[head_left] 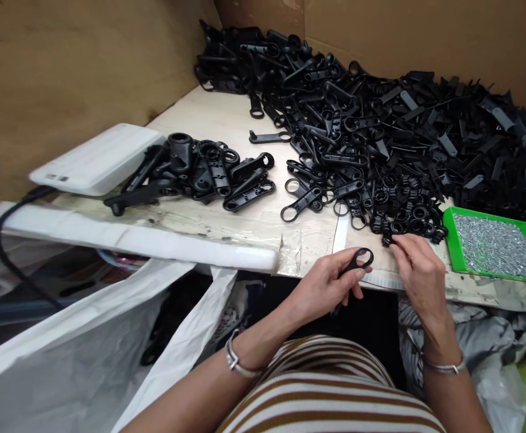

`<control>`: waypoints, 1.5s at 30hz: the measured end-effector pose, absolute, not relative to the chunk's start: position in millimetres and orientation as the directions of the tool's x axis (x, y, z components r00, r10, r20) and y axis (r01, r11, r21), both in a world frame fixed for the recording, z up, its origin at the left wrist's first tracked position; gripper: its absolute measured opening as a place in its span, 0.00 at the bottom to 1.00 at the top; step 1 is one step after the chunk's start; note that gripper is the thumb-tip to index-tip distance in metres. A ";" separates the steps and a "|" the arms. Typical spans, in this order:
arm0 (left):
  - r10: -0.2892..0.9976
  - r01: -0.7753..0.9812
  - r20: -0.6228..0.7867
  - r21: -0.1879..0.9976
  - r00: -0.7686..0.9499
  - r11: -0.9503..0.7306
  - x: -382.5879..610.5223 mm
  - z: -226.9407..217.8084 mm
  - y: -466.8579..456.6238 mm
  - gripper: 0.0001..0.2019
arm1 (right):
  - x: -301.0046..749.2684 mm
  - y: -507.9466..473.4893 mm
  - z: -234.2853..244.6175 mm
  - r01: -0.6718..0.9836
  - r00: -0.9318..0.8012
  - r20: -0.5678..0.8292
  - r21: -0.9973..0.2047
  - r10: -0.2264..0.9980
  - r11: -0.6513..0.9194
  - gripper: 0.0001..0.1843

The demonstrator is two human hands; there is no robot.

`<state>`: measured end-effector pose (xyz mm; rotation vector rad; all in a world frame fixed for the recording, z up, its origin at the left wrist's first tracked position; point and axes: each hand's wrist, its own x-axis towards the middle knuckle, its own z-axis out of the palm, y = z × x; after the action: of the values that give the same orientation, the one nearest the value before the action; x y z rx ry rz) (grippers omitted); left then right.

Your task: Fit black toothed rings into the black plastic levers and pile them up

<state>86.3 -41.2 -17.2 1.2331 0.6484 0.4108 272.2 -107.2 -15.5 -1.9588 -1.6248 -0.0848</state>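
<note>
The left hand (328, 279) is closed around a black arm (351, 264), pinching it between thumb and fingers. The arm's ring end stands clear of the grip, in front of the table's near edge; its lower end is mostly hidden by the hand. The right hand (419, 267) is at the near edge of the pile of rings (402, 201), fingertips drawn together at one small black ring (387, 241). Whether that ring is pinched or only touched, I cannot tell. The hands are apart, the left lower than the right.

Just beside the right hand is a green tray (455, 248) holding small metal pieces (493, 243). Beyond the rings, a large heap of black parts (448, 138) extends across the table (227, 114) and up to the cardboard (425, 36). A separate group of arms (220, 171) lies to the left, against a white box (100, 159) with a black cable (1, 240). White foam (132, 234) lines the table's near edge on that side. A white bag (86, 355) hangs open below it.
</note>
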 end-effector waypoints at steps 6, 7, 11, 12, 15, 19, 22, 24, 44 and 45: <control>0.634 -0.153 -0.253 0.844 0.731 0.514 83.9 -15.4 -45.1 0.19 | 277.7 -106.4 -31.0 0.971 0.084 0.389 -0.238 0.917 0.012 0.11; 0.638 -0.195 -0.260 0.811 0.725 0.551 84.0 -16.6 -45.6 0.18 | 277.1 -108.8 -29.5 0.960 0.080 0.386 -0.279 0.919 0.034 0.11; 0.624 -0.296 -0.280 0.694 0.730 0.657 85.2 -23.3 -46.0 0.19 | 270.5 -116.6 -13.6 0.815 0.173 0.316 -0.577 0.933 0.044 0.12; 0.621 -0.308 -0.279 0.678 0.732 0.668 85.6 -24.9 -46.1 0.21 | 267.0 -117.2 -9.5 0.769 0.184 0.306 -0.637 0.934 0.057 0.13; 0.622 -0.334 -0.235 0.677 0.747 0.656 87.0 -27.2 -47.1 0.24 | 253.5 -114.8 -3.6 0.717 0.140 0.350 -0.681 0.926 0.149 0.14; 0.625 -0.349 -0.146 0.723 0.766 0.596 88.6 -22.8 -48.8 0.25 | 238.8 -107.4 -9.3 0.806 0.077 0.437 -0.557 0.896 0.202 0.16; 0.654 -0.319 -0.109 0.805 0.749 0.500 88.7 -19.4 -49.5 0.25 | 234.5 -104.7 -13.0 0.855 0.046 0.407 -0.488 0.912 0.175 0.17; 0.683 -0.263 -0.081 0.885 0.726 0.384 87.7 -19.5 -49.5 0.25 | 233.7 -104.8 -12.5 0.874 0.033 0.373 -0.461 0.927 0.154 0.18; 0.576 0.185 0.080 0.904 0.814 -0.386 67.0 4.8 -47.6 0.23 | 269.3 -130.4 -26.2 0.590 0.183 0.077 -0.806 0.980 -0.047 0.22; 0.563 0.177 0.065 0.914 0.824 -0.366 66.3 4.4 -48.8 0.24 | 266.5 -130.1 -27.9 0.570 0.186 0.040 -0.818 0.982 -0.075 0.22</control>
<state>66.3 -48.8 4.4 1.9342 0.5528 0.4510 266.5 -130.1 -27.9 -1.7404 -1.4724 0.7213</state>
